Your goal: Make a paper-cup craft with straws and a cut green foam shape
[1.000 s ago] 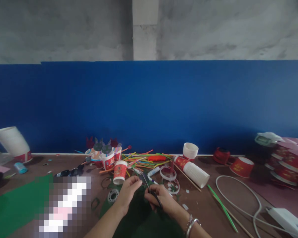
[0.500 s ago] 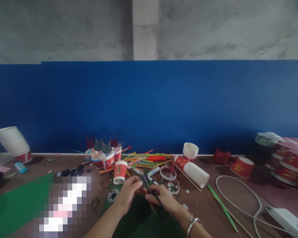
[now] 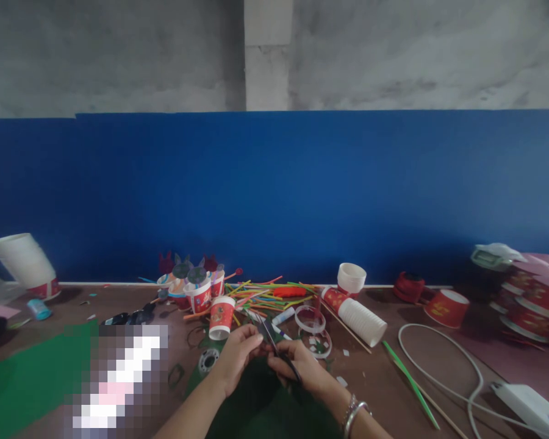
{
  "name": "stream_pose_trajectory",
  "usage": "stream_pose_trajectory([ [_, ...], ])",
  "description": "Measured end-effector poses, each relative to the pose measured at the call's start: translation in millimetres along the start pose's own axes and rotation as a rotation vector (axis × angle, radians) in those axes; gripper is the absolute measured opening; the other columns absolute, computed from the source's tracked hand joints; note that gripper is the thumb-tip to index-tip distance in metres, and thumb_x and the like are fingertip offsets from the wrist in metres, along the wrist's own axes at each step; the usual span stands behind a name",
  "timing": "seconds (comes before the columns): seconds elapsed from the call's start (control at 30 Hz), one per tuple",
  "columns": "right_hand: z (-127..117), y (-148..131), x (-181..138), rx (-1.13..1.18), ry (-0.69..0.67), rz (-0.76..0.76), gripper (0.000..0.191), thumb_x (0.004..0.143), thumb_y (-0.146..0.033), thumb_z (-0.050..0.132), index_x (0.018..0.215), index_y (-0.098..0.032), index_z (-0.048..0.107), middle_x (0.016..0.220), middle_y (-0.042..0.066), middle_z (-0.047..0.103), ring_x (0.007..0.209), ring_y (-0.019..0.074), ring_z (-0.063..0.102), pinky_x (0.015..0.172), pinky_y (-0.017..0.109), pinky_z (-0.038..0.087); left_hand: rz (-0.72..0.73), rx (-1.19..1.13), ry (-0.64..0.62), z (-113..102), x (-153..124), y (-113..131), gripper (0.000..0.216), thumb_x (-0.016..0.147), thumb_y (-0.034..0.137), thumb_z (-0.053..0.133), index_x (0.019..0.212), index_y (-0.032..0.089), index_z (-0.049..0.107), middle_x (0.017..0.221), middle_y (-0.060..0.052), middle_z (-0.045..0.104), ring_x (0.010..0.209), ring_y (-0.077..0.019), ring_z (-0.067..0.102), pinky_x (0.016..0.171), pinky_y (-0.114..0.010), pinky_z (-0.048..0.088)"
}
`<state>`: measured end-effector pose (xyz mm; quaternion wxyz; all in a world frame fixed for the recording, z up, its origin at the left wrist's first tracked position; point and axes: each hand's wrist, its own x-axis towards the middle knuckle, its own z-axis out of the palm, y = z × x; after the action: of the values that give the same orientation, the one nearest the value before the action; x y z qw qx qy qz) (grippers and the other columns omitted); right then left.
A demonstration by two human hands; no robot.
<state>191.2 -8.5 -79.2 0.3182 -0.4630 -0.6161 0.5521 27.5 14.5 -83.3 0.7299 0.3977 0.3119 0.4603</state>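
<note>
My right hand [image 3: 297,364] grips black-handled scissors [image 3: 274,344], blades pointing up and away from me. My left hand [image 3: 235,356] pinches the edge of a dark green sheet [image 3: 265,402] that lies under both hands, right at the blades. The sheet runs down to the bottom edge of the view. A bracelet sits on my right wrist. Just beyond my hands stands a red paper cup [image 3: 221,317], with a roll of tape [image 3: 208,361] to the left.
A heap of coloured sticks [image 3: 269,294] lies behind the cups. A stack of white cups [image 3: 359,318] lies on its side to the right, near clear rings [image 3: 312,320]. A white cable loop [image 3: 443,360] and adapter sit right; green paper [image 3: 27,378] lies left.
My hands have barely shifted; the left thumb and fingers have closed a little nearer the scissor blades on the green sheet.
</note>
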Motion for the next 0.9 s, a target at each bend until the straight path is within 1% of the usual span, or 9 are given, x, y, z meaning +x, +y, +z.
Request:
stream_pose_trajectory([
  [0.23,-2,1,0,0.028,-0.045,-0.003,0.032,0.071,-0.047,0.062,0.070,-0.016,0.053,0.043,-0.008,0.045,0.037,0.0062,0.039,0.036,0.017,0.034,-0.017,-0.014,-0.012,0,-2,5,0.024,0.065,0.025,0.074,0.066,0.017,0.051,0.065,-0.001,0.065,0.062,-0.0159,0.063,0.063,-0.027,0.045],
  [0.43,-1,4,-1,0.038,-0.040,-0.003,0.034,0.071,-0.049,0.062,0.069,-0.016,0.053,0.043,-0.007,0.047,0.035,0.0057,0.039,0.036,0.017,0.031,-0.019,-0.024,-0.030,-1,-2,6,0.026,0.063,0.024,0.075,0.064,0.017,0.049,0.067,-0.001,0.065,0.064,-0.0161,0.063,0.064,-0.026,0.045],
  [0.57,-2,5,-1,0.048,-0.056,-0.001,0.033,0.071,-0.048,0.063,0.070,-0.016,0.054,0.042,-0.008,0.046,0.034,0.0054,0.037,0.035,0.017,0.031,-0.008,-0.032,-0.021,0,-2,8,0.025,0.064,0.023,0.074,0.064,0.017,0.050,0.067,0.000,0.065,0.065,-0.0158,0.063,0.065,-0.026,0.046],
  [0.7,-5,2,-2,0.028,-0.079,0.004,0.031,0.070,-0.046,0.064,0.068,-0.016,0.054,0.041,-0.008,0.045,0.034,0.0053,0.037,0.035,0.016,0.031,-0.012,0.001,-0.043,-2,-2,10,0.025,0.062,0.021,0.074,0.062,0.017,0.050,0.068,-0.001,0.065,0.066,-0.0151,0.063,0.068,-0.025,0.045],
  [0.8,-7,0,-3,0.008,-0.088,0.008,0.031,0.071,-0.045,0.064,0.070,-0.016,0.055,0.041,-0.008,0.046,0.033,0.0053,0.037,0.034,0.016,0.031,-0.038,0.032,-0.051,-5,-1,11,0.025,0.061,0.022,0.075,0.062,0.017,0.050,0.067,-0.001,0.064,0.066,-0.0153,0.063,0.065,-0.024,0.044],
  [0.9,-10,3,-2,-0.027,-0.095,0.027,0.030,0.071,-0.044,0.065,0.072,-0.016,0.056,0.041,-0.008,0.047,0.033,0.0054,0.039,0.034,0.016,0.032,-0.068,0.050,-0.037,-8,-1,11,0.026,0.060,0.023,0.075,0.060,0.017,0.049,0.061,0.001,0.061,0.063,-0.0146,0.062,0.062,-0.023,0.043],
])
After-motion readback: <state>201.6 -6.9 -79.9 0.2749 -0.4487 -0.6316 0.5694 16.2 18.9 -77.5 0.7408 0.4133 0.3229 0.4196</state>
